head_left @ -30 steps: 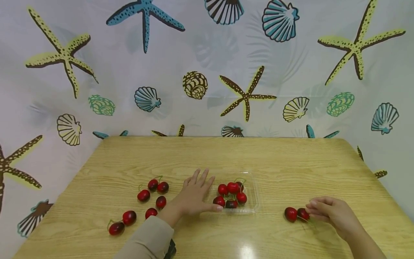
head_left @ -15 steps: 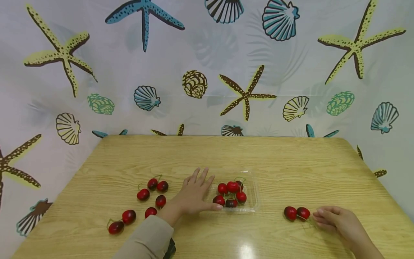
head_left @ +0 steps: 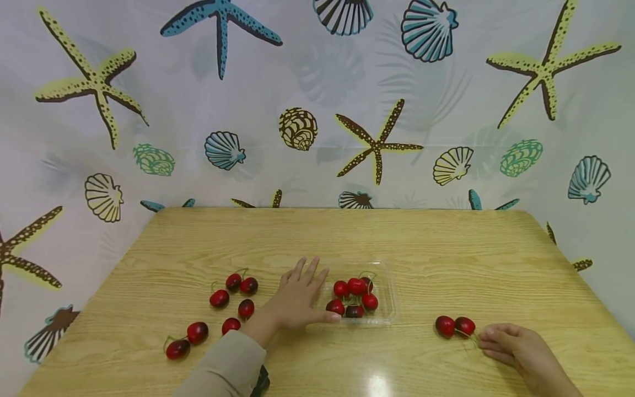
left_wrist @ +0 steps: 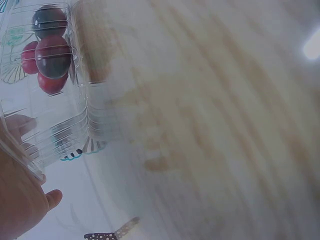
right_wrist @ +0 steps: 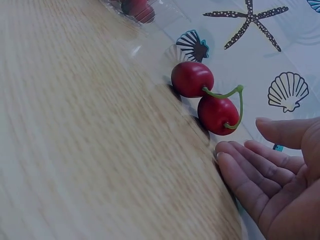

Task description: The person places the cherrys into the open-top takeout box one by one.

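A clear plastic box (head_left: 393,300) holds several dark red cherries (head_left: 356,286) with green stems. Spread across its left side is my left hand (head_left: 295,302), fingers straight toward the far edge and thumb along the near rim. The left wrist view has the box wall (left_wrist: 65,135) beside that hand (left_wrist: 22,200). To the right on the table lies a pair of cherries (right_wrist: 218,114) joined by one green stem (right_wrist: 240,92). My right hand (head_left: 516,348) is just right of them, fingertips close to the stem; the right wrist view shows thumb and fingers apart with nothing between them.
More loose cherries lie left of the box, some near its left (head_left: 241,284) and a pair (head_left: 188,342) nearer the front. The wooden table (head_left: 426,242) ends at a hanging cloth (head_left: 268,182) printed with shells and starfish.
My right hand has drawn back to the right and toward me from the joined cherries, which lie where they were. My left hand stays on the box.
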The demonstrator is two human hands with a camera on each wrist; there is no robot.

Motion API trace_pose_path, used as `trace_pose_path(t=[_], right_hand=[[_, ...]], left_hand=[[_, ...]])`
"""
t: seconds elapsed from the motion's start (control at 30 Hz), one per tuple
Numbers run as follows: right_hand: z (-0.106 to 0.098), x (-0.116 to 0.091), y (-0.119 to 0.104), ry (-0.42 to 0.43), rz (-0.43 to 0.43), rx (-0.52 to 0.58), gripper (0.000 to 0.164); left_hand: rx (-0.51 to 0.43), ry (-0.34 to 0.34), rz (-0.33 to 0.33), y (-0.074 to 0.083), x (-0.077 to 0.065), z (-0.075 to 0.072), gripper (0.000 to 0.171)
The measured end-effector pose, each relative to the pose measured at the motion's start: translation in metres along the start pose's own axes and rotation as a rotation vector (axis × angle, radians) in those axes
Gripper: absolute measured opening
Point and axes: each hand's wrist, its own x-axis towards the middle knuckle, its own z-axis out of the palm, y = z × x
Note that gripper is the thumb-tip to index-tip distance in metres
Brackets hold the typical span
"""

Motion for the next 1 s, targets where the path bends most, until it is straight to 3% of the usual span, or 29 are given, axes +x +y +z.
trace_pose_path(t=[0.67, 1.0], right_hand=[[0.014, 0.003, 0.003, -0.12, -0.005, 0.049, 0.017], [0.021, 0.004, 0.003, -0.081, -0.002, 0.075, 0.015]], left_hand=[[-0.018, 0.011, -0.002, -0.001, 0.001, 0.001, 0.102], [-0.022, 0.006, -0.003, -0.002, 0.001, 0.003, 0.101]])
